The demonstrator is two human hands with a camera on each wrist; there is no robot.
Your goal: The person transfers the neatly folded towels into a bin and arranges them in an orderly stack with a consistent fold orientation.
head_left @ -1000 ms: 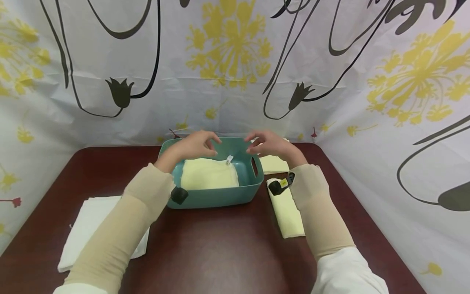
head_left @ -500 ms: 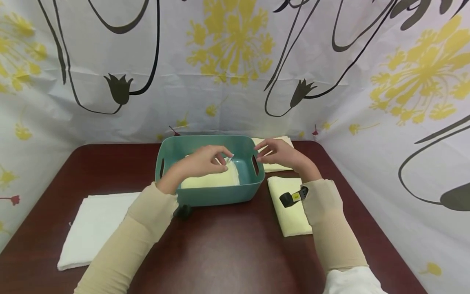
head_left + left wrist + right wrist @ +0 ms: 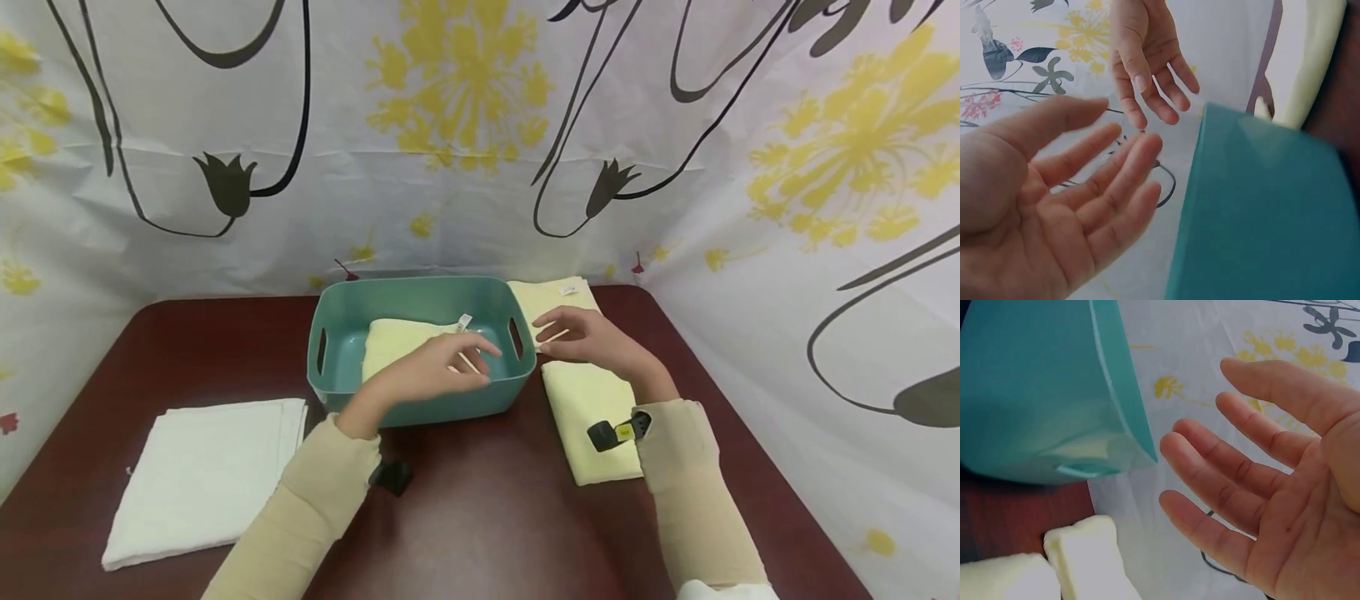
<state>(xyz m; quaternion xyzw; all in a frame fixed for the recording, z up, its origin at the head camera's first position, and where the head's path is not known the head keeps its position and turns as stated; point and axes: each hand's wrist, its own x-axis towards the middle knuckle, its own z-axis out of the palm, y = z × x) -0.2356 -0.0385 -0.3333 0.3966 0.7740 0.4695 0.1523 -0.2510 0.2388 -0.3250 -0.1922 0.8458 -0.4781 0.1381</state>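
Apparently, the pale yellow folded cloth (image 3: pixel 392 335) inside the teal plastic basket (image 3: pixel 420 295), at the far middle, is light and soft, best held by its edges, while left hand (image 3: pixel 435 368) and right hand (image 3: pixel 588 339) have spread, slightly bent fingers.

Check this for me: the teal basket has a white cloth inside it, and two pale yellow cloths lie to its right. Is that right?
Not quite: the inner cloth is pale yellow, not white, as the head view shows. The teal basket does have two pale yellow cloths to its right.
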